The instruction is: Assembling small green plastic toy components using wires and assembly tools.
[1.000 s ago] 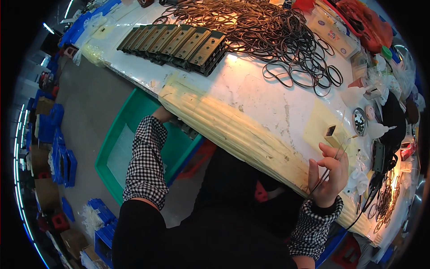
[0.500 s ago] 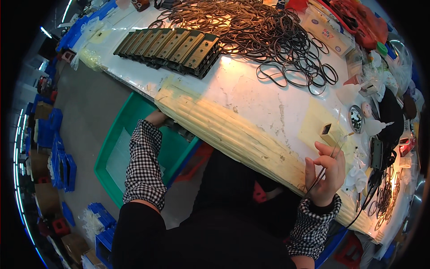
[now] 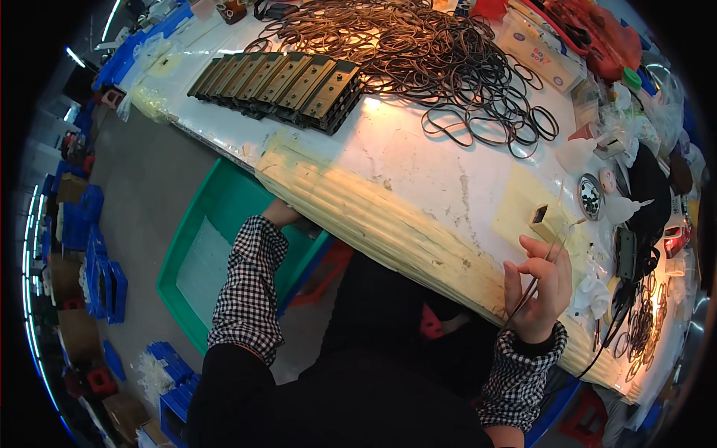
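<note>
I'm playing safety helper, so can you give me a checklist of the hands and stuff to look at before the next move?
1. Right hand has the thin metal tool: ok, it is in the hand.
2. Left hand is at the green bin: ok, it reaches over it, beside the table edge.
3. Left hand has something in its fingers: cannot tell, they are hidden.
4. Brass-coloured blocks are lined up: ok, side by side on the table.
5. Black loops are sorted: not ok, they lie in a tangled heap.
</note>
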Available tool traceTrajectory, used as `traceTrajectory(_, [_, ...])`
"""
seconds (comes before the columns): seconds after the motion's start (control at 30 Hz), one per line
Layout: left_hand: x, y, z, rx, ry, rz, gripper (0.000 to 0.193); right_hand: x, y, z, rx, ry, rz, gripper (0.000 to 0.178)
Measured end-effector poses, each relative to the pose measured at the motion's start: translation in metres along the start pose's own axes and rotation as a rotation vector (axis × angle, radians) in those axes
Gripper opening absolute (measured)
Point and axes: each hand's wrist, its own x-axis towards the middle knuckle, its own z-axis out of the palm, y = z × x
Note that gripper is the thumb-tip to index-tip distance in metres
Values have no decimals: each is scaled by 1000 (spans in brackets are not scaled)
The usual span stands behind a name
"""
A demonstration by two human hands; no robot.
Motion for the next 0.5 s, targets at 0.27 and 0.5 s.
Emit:
traceTrajectory(0.27, [-13, 22, 23, 169, -71, -49, 65, 1, 0, -1, 9, -12, 5, 25])
traceTrajectory(0.5, [-11, 23, 22, 149, -92, -96, 67, 1, 0, -2, 13, -22, 9, 26])
